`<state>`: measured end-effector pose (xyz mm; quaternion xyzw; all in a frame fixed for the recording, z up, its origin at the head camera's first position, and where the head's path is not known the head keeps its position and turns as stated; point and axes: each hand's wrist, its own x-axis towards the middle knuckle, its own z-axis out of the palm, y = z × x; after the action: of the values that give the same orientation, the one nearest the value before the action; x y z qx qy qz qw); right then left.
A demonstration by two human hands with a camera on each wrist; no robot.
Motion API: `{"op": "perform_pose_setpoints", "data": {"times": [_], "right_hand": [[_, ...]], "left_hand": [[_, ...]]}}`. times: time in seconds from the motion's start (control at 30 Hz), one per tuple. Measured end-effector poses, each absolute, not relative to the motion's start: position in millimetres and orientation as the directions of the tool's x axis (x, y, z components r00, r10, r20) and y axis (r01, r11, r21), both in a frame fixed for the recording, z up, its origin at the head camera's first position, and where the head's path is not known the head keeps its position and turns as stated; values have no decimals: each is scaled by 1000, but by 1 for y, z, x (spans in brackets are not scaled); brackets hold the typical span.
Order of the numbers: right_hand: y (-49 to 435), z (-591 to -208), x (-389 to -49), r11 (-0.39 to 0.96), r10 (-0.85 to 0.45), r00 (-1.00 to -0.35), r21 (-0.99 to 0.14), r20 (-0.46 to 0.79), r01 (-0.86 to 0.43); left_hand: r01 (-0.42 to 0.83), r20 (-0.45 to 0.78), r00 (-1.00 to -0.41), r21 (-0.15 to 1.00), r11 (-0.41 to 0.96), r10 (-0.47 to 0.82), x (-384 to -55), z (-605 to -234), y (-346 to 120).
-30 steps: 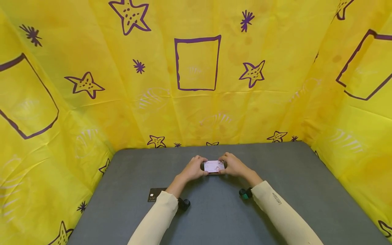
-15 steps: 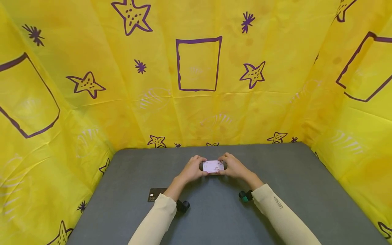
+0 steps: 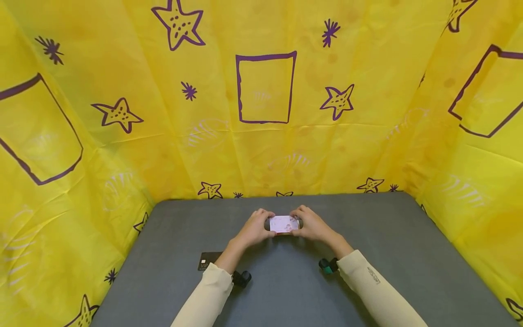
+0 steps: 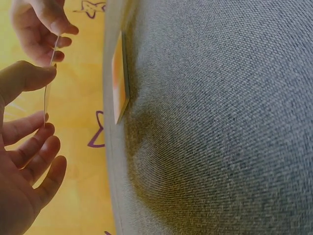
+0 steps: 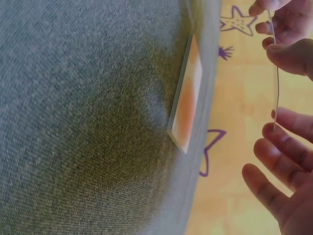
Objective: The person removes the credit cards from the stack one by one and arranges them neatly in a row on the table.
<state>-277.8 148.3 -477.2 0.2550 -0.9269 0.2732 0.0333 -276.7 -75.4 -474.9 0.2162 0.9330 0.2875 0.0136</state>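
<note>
A thin, pale pinkish-white card (image 3: 283,224) is held up over the table between both hands. My left hand (image 3: 255,227) pinches its left end between thumb and fingers. The right hand (image 3: 313,225) pinches the opposite end in the same way. Both wrist views catch the card (image 4: 46,98) edge-on, slightly bowed and clear of the tabletop. Beneath it, a flat rectangular slab (image 5: 188,100) with an orange and white top lies on the table; from the head view only a reddish strip below the card shows. What the slab is, I cannot tell.
A black card marked VIP (image 3: 207,260) lies on the grey table (image 3: 286,290), partly hidden by the left forearm. Yellow cloth (image 3: 265,154) with purple starfish drawings hangs along the back and both sides. A dark wrist camera (image 3: 242,279) sits under the left wrist.
Both hands keep their hold on the card, which has shifted very slightly left. More of a reddish strip shows below it. The view has tilted a little.
</note>
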Motion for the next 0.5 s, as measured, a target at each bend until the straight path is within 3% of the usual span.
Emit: {"op": "perform_pose_setpoints", "data": {"times": [0.5], "right_hand": [[142,-477,-273,702,-486,-830,-443,273,-557]], "left_hand": [[416,124,-900,535,735,419,-265,-468,-88]]}}
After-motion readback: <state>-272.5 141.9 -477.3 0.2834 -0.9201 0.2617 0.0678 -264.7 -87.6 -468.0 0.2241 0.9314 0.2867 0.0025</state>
